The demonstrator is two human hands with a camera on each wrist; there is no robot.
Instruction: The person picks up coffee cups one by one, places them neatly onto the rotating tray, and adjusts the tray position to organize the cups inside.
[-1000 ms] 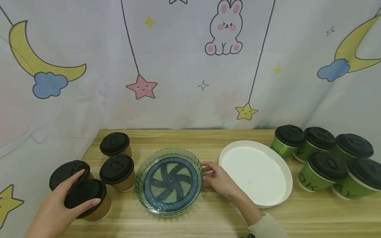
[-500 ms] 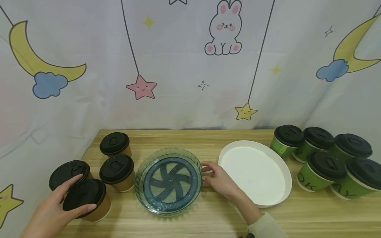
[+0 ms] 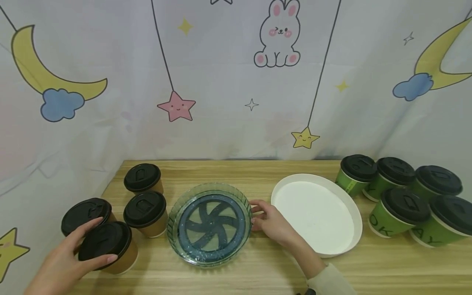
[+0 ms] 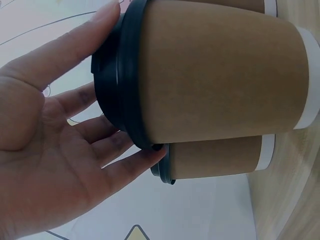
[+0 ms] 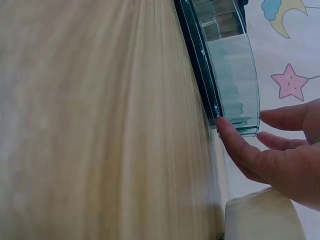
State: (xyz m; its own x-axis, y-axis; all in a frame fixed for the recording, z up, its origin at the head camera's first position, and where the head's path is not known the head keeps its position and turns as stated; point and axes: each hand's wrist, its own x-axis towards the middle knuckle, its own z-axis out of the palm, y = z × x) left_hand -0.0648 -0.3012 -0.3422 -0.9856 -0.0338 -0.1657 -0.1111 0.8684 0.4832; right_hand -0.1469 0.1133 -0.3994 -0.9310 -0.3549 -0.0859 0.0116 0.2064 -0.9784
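My left hand [image 3: 60, 262] spans the black lid of a brown paper cup [image 3: 125, 258] at the front left, thumb on the near side and fingers round the far side. The left wrist view shows this cup [image 4: 225, 75] standing on the table, the fingers partly hidden behind its lid. My right hand [image 3: 274, 225] holds the right side of a round, clear, fluted glass dish [image 3: 206, 264] with a dark blue pinwheel pattern at its bottom. In the right wrist view, one fingertip [image 5: 224, 125] meets the dish's lower edge and another its rim.
More brown lidded cups [image 3: 145, 213] stand behind and beside the held one. Right of the dish lies a shallow white round tray [image 3: 354, 205]. Several green lidded cups [image 3: 392, 217] cluster at the far right. A printed curtain [image 3: 236, 82] backs the wooden table [image 3: 258, 274].
My left hand's fingers have drawn in slightly round the lid, the upper fingertip moving back from the cup behind. The right hand and the dish have stayed in place.
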